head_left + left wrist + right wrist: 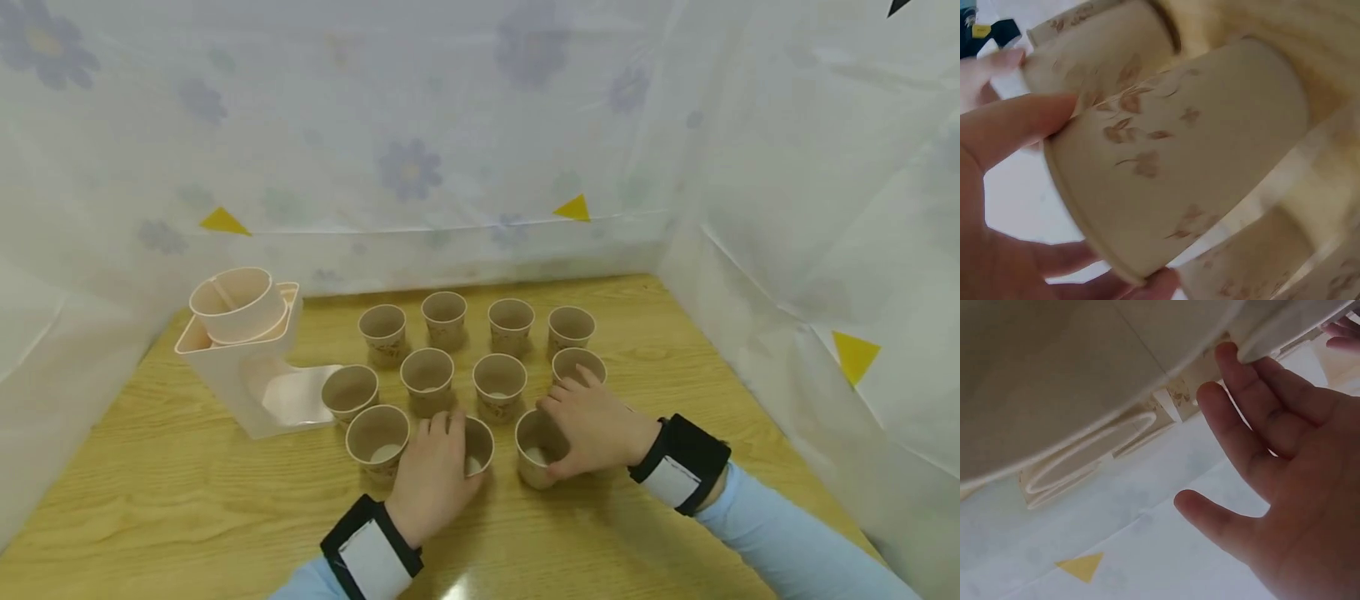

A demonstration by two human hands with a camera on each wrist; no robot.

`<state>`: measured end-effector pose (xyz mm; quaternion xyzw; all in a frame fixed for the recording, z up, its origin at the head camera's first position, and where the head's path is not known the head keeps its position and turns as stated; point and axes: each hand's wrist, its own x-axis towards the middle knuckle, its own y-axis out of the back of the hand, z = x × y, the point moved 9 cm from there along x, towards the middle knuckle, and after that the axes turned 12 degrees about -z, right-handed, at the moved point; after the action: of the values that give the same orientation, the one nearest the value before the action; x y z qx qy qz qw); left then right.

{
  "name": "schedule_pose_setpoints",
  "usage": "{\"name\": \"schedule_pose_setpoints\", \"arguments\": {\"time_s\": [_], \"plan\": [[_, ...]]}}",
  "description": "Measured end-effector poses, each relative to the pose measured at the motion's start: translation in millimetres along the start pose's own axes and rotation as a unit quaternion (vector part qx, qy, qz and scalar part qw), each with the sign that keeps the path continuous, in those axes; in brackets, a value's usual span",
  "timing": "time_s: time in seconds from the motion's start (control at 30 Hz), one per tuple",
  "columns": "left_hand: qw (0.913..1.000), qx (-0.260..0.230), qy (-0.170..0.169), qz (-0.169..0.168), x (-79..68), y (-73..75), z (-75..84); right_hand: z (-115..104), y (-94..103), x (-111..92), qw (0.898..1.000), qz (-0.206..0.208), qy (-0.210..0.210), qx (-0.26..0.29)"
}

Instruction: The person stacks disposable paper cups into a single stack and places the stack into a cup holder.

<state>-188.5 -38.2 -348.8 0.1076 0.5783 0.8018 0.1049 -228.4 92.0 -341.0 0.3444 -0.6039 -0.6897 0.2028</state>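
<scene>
In the front row, my left hand (433,471) grips a beige paper cup (477,446) by its rim. The left wrist view shows the thumb and fingers spread across the rim of this cup (1210,137), which has a brown leaf print. My right hand (596,421) is over the right side of another paper cup (536,446), its thumb by the near rim and its fingers reaching toward the cup behind (579,360). From the right wrist, that hand (1291,450) shows its fingers extended and thumb apart, fingertips right at cup rims.
Several more upright paper cups (500,379) stand in rows on the wooden table (225,500). A cream plastic dispenser (247,367) with a round top stands at the left, its base beside a cup. White flowered sheeting (465,108) encloses the back and sides.
</scene>
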Motion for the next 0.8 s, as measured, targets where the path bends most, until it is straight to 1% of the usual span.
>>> {"name": "schedule_pose_setpoints", "arguments": {"time_s": [0.13, 0.33, 0.47, 0.53, 0.63, 0.7, 0.8], "plan": [[0.9985, -0.053, 0.001, 0.012, -1.3, -5.0, -2.6, 3.8, 14.2, -4.4, 1.000, 0.025, -0.005, 0.009], [0.9938, -0.089, -0.003, 0.067, -6.5, -13.8, -5.5, 7.4, 41.4, -14.9, 0.998, 0.066, -0.011, -0.004], [0.9877, -0.132, 0.004, 0.084, -9.8, -21.8, -10.0, 4.7, 60.5, -23.3, 0.996, 0.090, -0.005, -0.007], [0.9827, -0.162, 0.009, 0.088, -10.3, -25.7, -12.8, 2.0, 70.4, -27.7, 0.994, 0.108, 0.001, -0.013], [0.9717, -0.217, 0.021, 0.091, -10.6, -32.5, -17.7, -3.9, 82.2, -32.9, 0.991, 0.130, 0.012, -0.015], [0.9627, -0.256, 0.027, 0.085, -10.7, -38.6, -20.0, -9.5, 87.1, -34.7, 0.990, 0.139, 0.022, -0.017], [0.9492, -0.306, 0.034, 0.067, -10.9, -47.6, -21.0, -19.5, 90.3, -34.5, 0.989, 0.143, 0.037, -0.015]]}}
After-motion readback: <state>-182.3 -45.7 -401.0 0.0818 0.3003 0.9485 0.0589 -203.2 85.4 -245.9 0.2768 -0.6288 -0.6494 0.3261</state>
